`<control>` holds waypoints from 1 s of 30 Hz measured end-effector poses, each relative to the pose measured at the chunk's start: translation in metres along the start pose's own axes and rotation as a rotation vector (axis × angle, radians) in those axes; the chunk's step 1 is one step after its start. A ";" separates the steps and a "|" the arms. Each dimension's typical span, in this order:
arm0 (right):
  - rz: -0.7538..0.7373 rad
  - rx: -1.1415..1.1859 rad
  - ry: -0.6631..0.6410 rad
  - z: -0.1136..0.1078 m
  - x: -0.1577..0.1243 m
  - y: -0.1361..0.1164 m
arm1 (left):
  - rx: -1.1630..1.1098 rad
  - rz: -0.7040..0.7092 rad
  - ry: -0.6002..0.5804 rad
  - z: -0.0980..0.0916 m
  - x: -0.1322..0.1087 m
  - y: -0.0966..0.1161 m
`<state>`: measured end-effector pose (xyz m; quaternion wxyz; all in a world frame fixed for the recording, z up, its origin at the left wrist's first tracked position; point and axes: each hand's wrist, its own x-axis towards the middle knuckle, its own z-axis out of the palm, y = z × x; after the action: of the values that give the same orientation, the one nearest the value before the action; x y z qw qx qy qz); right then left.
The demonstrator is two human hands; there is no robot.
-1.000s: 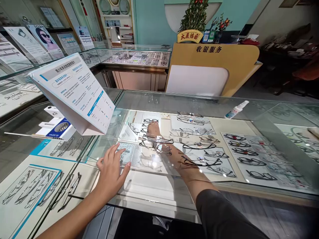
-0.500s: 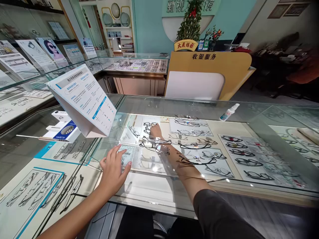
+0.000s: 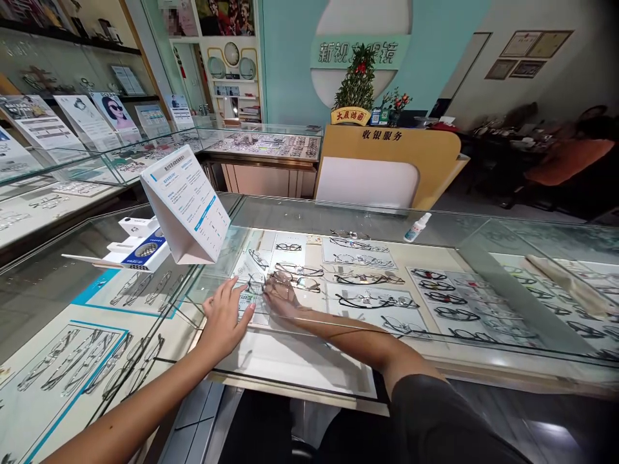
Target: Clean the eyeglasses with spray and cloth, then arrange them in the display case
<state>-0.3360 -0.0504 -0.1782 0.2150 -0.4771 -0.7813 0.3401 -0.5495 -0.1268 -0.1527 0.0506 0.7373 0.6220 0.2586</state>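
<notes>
My left hand [image 3: 223, 319] lies on the glass top of the display counter, fingers spread, holding nothing. Under the glass my right hand [image 3: 280, 293] is closed on a pair of eyeglasses [image 3: 255, 283], seen partly through reflections. The held pair is over a small printed card [image 3: 247, 301], close to my left fingertips. Just behind my right hand, more dark-framed eyeglasses [image 3: 309, 283] appear in the glass. Another pair of glasses [image 3: 289, 247] rests on a white card farther back, and a thin tilted pair [image 3: 258, 259] lies left of it.
A folded sign [image 3: 191, 206] and an open blue-and-white box [image 3: 145, 251] stand on the counter at left. A spray bottle [image 3: 417, 228] stands at the back right. Trays of eyeglasses [image 3: 454, 314] fill the case to the right. The counter's glass edge [image 3: 338, 325] crosses above my right forearm.
My right hand has come nearer and to the left inside the case, carrying a pair of eyeglasses from the back white card. My left hand stays on the glass. The camera view has tilted up.
</notes>
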 end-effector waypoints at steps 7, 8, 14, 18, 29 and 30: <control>0.009 -0.145 -0.321 0.002 -0.063 -0.014 | -0.025 -0.016 -0.015 -0.003 0.001 0.003; 0.014 -0.136 -0.379 -0.005 -0.072 -0.017 | -0.027 -0.018 -0.019 -0.004 0.001 0.003; -0.066 -0.154 -0.463 -0.051 -0.108 -0.068 | -0.017 -0.021 -0.035 -0.006 0.002 0.005; -0.238 -0.281 -0.282 -0.106 -0.093 -0.103 | 0.001 -0.010 -0.040 -0.005 0.002 0.005; -0.150 -0.747 -0.020 -0.173 0.052 -0.035 | -0.010 0.004 -0.055 -0.008 0.004 0.003; -0.145 -0.764 -0.021 -0.170 0.055 -0.030 | -0.007 0.004 -0.058 -0.008 0.004 0.003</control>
<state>-0.2666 0.0447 -0.0412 0.0373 -0.4628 -0.8856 0.0133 -0.5498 -0.1255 -0.1426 0.0704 0.7456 0.6180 0.2394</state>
